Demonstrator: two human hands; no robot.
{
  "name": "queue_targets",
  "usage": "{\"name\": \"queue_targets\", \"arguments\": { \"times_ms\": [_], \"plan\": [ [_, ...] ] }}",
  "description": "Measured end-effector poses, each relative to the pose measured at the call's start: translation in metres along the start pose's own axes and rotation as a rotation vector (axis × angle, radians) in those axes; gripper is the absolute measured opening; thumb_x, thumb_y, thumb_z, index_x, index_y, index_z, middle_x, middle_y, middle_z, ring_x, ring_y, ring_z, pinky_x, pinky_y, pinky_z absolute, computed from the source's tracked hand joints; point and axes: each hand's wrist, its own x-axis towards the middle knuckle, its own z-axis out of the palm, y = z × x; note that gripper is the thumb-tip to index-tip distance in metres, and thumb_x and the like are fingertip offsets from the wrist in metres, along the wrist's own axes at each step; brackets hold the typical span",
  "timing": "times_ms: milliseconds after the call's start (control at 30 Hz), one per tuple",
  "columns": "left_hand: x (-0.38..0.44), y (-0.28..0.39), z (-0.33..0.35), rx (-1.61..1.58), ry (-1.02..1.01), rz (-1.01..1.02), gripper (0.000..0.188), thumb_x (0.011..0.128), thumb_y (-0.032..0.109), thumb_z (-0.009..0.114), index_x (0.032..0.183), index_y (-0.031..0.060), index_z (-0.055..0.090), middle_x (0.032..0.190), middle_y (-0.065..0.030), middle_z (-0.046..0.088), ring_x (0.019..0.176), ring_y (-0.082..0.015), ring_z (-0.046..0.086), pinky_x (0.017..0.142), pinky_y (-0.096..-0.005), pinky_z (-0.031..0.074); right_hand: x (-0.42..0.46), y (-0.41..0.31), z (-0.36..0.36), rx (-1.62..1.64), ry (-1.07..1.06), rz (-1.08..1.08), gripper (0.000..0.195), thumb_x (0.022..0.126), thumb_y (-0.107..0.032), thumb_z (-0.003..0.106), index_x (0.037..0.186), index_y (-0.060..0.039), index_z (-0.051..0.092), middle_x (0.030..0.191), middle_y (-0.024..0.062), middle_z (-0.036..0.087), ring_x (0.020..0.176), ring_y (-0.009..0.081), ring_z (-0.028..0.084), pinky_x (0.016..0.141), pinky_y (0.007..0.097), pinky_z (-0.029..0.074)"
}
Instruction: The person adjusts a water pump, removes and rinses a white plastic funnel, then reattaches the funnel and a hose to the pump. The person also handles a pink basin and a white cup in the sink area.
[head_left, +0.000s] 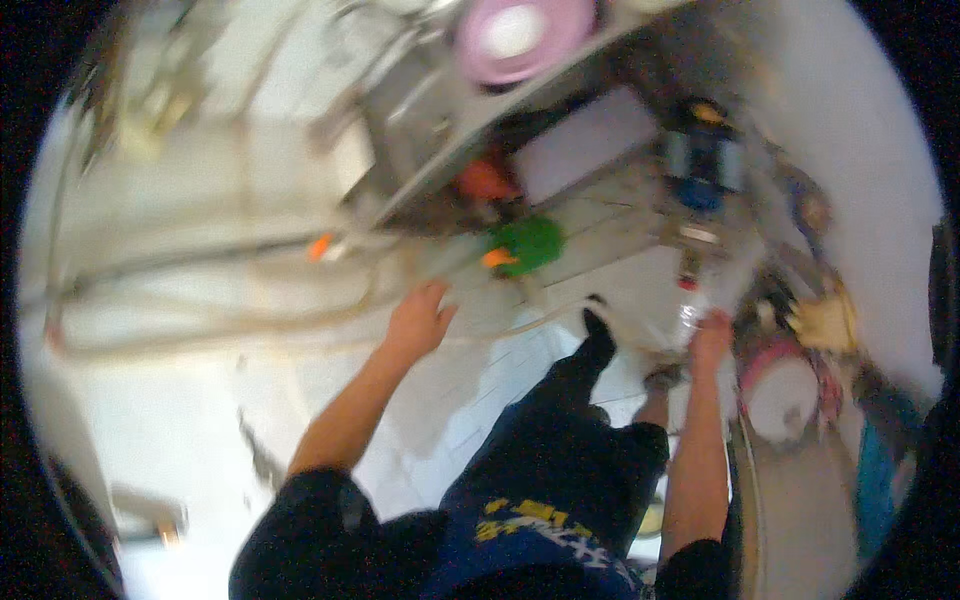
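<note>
My left hand (418, 319) is held out over the floor with thumb and fingers apart and nothing in it. Beyond it stands a round green object (529, 246) with an orange part, too blurred to name. Stretched forward on the right, my right hand (709, 341) is curled against the side of a shiny clear container (686, 319), seemingly a plastic bottle, with a red band near its far end. Blur hides exactly how the fingers sit on it.
A pink basin (491, 64) holding something white rests on a metal counter. Below it are a pale box (589, 144) and an orange-red object (486, 178). A hose (300, 324) curves across the left floor. At right, a pink-rimmed container (784, 394) tops a brown surface (802, 510).
</note>
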Motion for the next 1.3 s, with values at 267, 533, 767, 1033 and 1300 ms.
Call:
{"name": "queue_targets", "arguments": {
  "times_ms": [267,533,767,1033,1300],
  "plan": [
    [0.077,-0.190,-0.050,0.414,0.533,0.084,0.049,0.084,0.002,0.060,0.133,-0.0002,0.057,0.145,-0.0233,0.052,0.136,-0.0425,0.046,0.116,-0.0501,0.036,-0.015,-0.031,-0.062,0.842,0.017,0.263,0.021,0.099,-0.032,0.059,0.106,-0.0126,0.063,0.086,0.0059,0.064,0.071,0.0215,0.061,0.061,0.0355,0.050],
    [0.028,-0.251,-0.118,0.541,0.362,-0.013,0.041,0.092,0.006,0.064,0.132,0.0050,0.057,0.146,-0.0177,0.055,0.139,-0.0374,0.047,0.110,-0.0443,0.045,-0.038,-0.155,0.013,0.930,0.022,0.408,0.026,0.101,-0.026,0.061,0.115,-0.0052,0.062,0.091,0.0081,0.067,0.075,0.0202,0.066,0.066,0.0372,0.058],
    [0.031,-0.162,-0.107,0.612,0.249,-0.040,0.051,0.087,0.009,0.073,0.135,0.0054,0.058,0.152,-0.0179,0.049,0.143,-0.0374,0.043,0.113,-0.0473,0.040,-0.041,-0.161,0.026,1.089,-0.131,0.509,0.019,0.100,-0.016,0.060,0.112,-0.0021,0.055,0.092,0.0132,0.064,0.079,0.0277,0.065,0.073,0.0433,0.059],
    [0.041,0.163,0.081,-0.160,0.047,0.509,0.055,0.092,0.031,0.072,0.139,0.0080,0.056,0.123,-0.0239,0.067,0.117,-0.0425,0.062,0.101,-0.0524,0.047,-0.094,-0.234,0.036,1.063,-0.270,0.492,0.022,0.099,-0.018,0.063,0.112,-0.0027,0.056,0.096,0.0164,0.068,0.080,0.0277,0.070,0.075,0.0424,0.059],
    [0.088,0.196,0.150,-0.228,-0.182,0.184,0.030,0.102,0.032,0.059,0.115,0.0055,0.061,0.086,-0.0246,0.070,0.081,-0.0480,0.067,0.071,-0.0568,0.051,-0.008,-0.145,-0.012,0.967,-0.330,0.549,0.037,0.100,-0.040,0.060,0.117,-0.0075,0.064,0.107,0.0080,0.069,0.075,0.0169,0.063,0.063,0.0299,0.050]
  ]
}}
